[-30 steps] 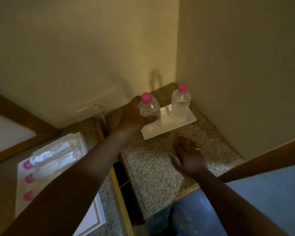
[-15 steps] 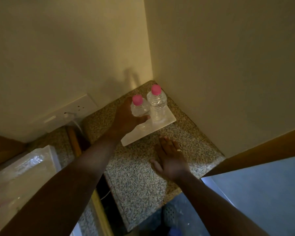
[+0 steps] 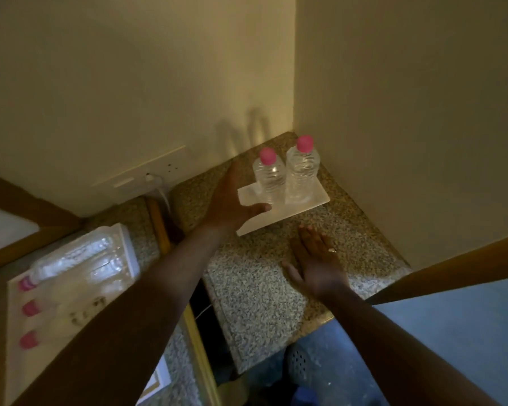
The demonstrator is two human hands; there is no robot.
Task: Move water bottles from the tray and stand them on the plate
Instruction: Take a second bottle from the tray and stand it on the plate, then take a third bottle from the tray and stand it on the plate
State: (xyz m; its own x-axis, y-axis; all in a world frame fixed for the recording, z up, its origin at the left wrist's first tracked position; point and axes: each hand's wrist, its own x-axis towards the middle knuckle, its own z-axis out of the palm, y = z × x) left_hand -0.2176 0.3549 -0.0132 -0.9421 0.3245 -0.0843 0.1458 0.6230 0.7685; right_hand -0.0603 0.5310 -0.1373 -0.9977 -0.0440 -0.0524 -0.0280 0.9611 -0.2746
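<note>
Two clear water bottles with pink caps stand upright side by side on the white rectangular plate (image 3: 311,205) in the counter's far corner: the left bottle (image 3: 269,180) and the right bottle (image 3: 302,174). My left hand (image 3: 232,200) hovers open just left of the left bottle, fingers spread, apart from it. My right hand (image 3: 317,259) lies flat and open on the speckled counter in front of the plate. At the lower left, three more pink-capped bottles (image 3: 79,259) lie on their sides on the white tray (image 3: 15,323).
The speckled stone counter (image 3: 255,288) fills a corner between two cream walls. A wall socket with a white plug and cable (image 3: 151,178) sits left of the plate. A dark gap separates the counter from the tray's surface. Blue floor lies at the lower right.
My left hand has let go of the left bottle, which now stands on the plate, and has drawn back slightly to the left. My right hand stays flat on the counter.
</note>
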